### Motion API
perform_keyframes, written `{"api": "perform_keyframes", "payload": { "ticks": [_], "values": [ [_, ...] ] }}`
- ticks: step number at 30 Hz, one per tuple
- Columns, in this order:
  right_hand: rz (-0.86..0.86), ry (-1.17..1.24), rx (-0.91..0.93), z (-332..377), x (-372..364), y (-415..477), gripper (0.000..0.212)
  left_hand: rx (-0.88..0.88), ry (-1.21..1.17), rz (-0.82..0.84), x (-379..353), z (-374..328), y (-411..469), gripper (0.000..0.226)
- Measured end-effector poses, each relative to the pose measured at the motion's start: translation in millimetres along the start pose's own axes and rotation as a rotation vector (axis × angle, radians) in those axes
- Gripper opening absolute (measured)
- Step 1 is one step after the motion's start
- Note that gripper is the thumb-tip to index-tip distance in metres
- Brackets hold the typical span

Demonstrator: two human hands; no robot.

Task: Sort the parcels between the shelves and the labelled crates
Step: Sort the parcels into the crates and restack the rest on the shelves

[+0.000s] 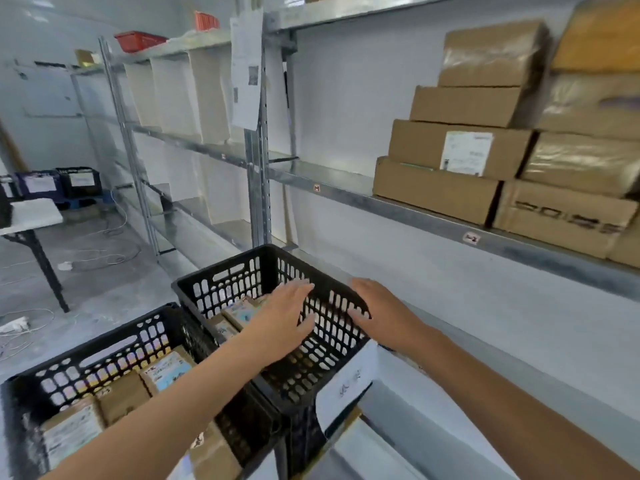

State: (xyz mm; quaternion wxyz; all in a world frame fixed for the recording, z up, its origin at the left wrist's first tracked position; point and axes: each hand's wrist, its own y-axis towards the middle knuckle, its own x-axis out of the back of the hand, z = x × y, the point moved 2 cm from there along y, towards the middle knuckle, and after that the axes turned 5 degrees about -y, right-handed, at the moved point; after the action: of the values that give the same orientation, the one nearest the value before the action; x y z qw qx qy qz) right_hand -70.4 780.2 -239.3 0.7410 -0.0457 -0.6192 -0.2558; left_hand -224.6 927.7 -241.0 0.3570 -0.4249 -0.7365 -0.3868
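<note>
Two black perforated crates stand in front of me. The farther crate holds a few small labelled parcels and carries a white paper label on its near right side. The nearer crate at lower left holds several brown parcels. My left hand hovers flat over the farther crate, fingers spread, holding nothing. My right hand rests open at that crate's right rim. Stacked cardboard parcels fill the metal shelf at upper right.
Metal shelving runs along the right wall with a paper sheet hanging on an upright. Red baskets sit on the top shelf. Dark labelled crates stand at the far left wall beside a white table. Cables lie on the floor.
</note>
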Motion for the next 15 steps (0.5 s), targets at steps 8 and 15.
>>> {"api": "perform_keyframes", "payload": {
  "ticks": [8,15],
  "values": [
    [-0.038,-0.205,-0.145,-19,90,-113,0.074,-0.338,-0.047,0.053,-13,-109,-7,0.066],
    [-0.197,-0.292,-0.32,-58,160,-173,0.069,-0.561,-0.171,0.07,-22,-206,12,0.067]
  ]
}}
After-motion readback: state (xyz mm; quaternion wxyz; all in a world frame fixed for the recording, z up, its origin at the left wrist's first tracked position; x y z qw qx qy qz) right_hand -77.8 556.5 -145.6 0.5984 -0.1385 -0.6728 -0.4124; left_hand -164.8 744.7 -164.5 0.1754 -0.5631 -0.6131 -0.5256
